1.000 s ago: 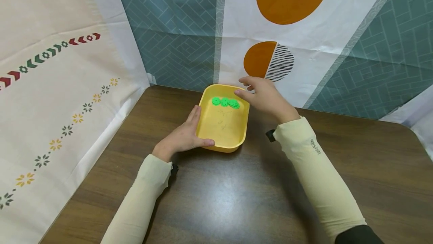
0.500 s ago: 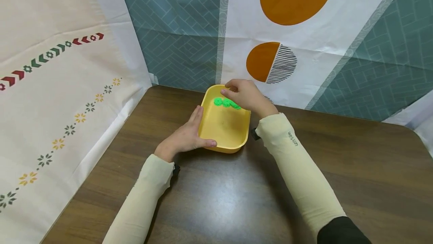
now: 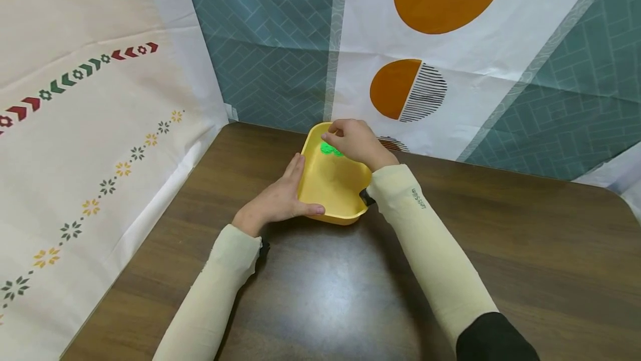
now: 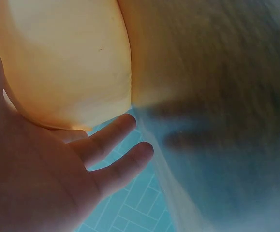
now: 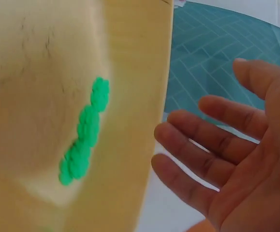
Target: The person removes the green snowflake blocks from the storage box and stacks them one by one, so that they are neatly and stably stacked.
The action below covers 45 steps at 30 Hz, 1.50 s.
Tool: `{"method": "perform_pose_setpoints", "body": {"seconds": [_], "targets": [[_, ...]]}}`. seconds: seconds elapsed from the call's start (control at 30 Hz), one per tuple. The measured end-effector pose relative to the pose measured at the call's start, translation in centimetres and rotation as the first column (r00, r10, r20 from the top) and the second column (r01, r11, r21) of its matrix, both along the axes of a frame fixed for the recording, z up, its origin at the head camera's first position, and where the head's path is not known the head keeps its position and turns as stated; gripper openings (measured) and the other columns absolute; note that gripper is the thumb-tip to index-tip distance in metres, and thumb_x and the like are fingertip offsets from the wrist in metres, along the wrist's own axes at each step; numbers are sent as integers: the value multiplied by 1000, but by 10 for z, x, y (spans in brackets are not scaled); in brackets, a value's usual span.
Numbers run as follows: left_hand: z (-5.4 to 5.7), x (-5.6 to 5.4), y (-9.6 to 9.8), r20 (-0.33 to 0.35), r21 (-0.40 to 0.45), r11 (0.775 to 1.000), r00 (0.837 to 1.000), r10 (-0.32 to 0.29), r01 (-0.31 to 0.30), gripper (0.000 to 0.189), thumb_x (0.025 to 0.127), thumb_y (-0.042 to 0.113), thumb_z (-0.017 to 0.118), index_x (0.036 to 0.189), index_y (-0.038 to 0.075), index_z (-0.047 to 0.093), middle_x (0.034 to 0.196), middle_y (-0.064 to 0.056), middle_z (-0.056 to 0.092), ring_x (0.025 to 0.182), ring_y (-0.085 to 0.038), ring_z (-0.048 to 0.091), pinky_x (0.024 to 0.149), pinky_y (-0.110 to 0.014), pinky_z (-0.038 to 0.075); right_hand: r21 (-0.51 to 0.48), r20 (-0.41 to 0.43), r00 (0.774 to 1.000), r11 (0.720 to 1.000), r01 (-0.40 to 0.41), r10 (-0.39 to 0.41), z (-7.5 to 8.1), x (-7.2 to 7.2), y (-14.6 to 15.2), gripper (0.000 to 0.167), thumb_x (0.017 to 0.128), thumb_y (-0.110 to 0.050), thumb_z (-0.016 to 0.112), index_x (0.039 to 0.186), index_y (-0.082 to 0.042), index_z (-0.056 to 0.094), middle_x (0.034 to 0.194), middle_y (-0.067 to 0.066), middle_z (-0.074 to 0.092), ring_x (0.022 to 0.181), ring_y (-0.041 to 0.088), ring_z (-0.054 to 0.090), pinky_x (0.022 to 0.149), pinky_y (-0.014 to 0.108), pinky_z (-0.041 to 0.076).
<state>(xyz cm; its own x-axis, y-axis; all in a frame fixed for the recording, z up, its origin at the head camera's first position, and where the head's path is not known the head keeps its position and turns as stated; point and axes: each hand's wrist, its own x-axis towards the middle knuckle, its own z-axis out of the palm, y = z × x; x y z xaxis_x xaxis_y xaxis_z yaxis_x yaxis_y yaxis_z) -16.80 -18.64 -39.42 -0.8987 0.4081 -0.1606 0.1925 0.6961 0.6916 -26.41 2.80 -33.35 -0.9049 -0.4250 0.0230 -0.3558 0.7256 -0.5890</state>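
A yellow plastic tub [image 3: 333, 191] stands on the table by the back wall. On its floor, near the far end, lies an overlapping row of small green discs with scalloped edges [image 5: 85, 130]; in the head view my right hand partly covers them. My left hand [image 3: 280, 197] rests against the tub's left side, fingers fairly straight, thumb at the near rim. The left wrist view shows two fingertips spread beside the tub's wall. Over the tub's far right part is my right hand [image 3: 356, 141], its fingers loosely bent. Nothing shows between them in the right wrist view.
The brown wooden table [image 3: 320, 294] extends toward me and to the right. Behind the tub hangs a patterned cloth [image 3: 280, 44] in teal and white. A cream cloth [image 3: 100, 127] with printed motifs borders the left side.
My right hand has moved left from beside the tub's right rim to over the green discs, covering part of the row. My left hand stays against the tub. The head view has shifted slightly.
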Motion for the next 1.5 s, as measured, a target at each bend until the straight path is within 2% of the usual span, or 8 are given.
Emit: {"method": "perform_pose_setpoints", "body": {"seconds": [0.23,0.47,0.67,0.73,0.8,0.9,1.03,1.5], "targets": [[2,1,-1,-13,-6,1000,1000,4,-4,131,80,59,80,161,16,-13,167,2,-16,150,-26,20,114,-44,31,1,9,998,998,64,-64,-8,-7,-8,45,103,-36,59,137,-6,60,120,14,67,106,28,62,90,40,51],[1,2,4,-15,-13,1000,1000,1,-1,132,79,62,78,161,15,-13,168,-2,-13,149,-29,23,114,-45,32,-17,-1,987,986,164,-164,-36,-13,-5,43,104,-28,57,138,-3,58,118,15,66,100,28,60,91,40,49],[1,0,6,-28,-43,999,1000,-7,5,134,77,68,76,161,14,-13,169,-4,-12,149,-30,23,114,-45,31,20,-5,973,973,231,-231,-46,-17,1,40,102,-15,53,138,2,58,133,17,61,114,31,56,102,40,42],[1,0,6,-24,-44,999,1000,-7,6,135,76,69,76,161,13,-13,168,-4,-13,149,-30,22,114,-45,30,41,-17,971,970,238,-238,-48,-18,1,36,101,-13,52,132,3,62,127,18,63,111,31,56,99,38,43],[1,-1,6,-17,-42,999,1000,-3,2,135,76,68,77,161,14,-13,168,-3,-13,150,-29,21,114,-44,30,66,-19,971,968,241,-240,-49,-19,0,25,100,-11,53,116,5,66,106,19,64,96,31,56,88,36,44],[1,0,5,-13,-31,999,1000,-7,6,134,77,67,77,161,13,-13,168,-4,-13,150,-30,21,114,-45,30,107,-21,971,965,240,-239,-52,-20,-1,16,99,-8,56,87,3,59,76,13,47,75,29,47,72,35,39],[1,1,6,-12,-26,1000,1000,-7,7,133,78,64,78,161,13,-13,168,-5,-13,150,-31,20,115,-46,29,153,-7,972,960,235,-237,-55,-23,0,20,92,-6,61,74,-5,53,69,8,43,70,28,46,68,35,39],[3,2,6,-13,-37,999,1000,-9,8,134,78,64,78,161,13,-14,168,-5,-13,149,-31,21,114,-46,30,194,21,976,958,210,-218,-61,-29,1,21,90,-18,74,96,-2,63,88,12,59,85,30,54,83,39,45]]}}
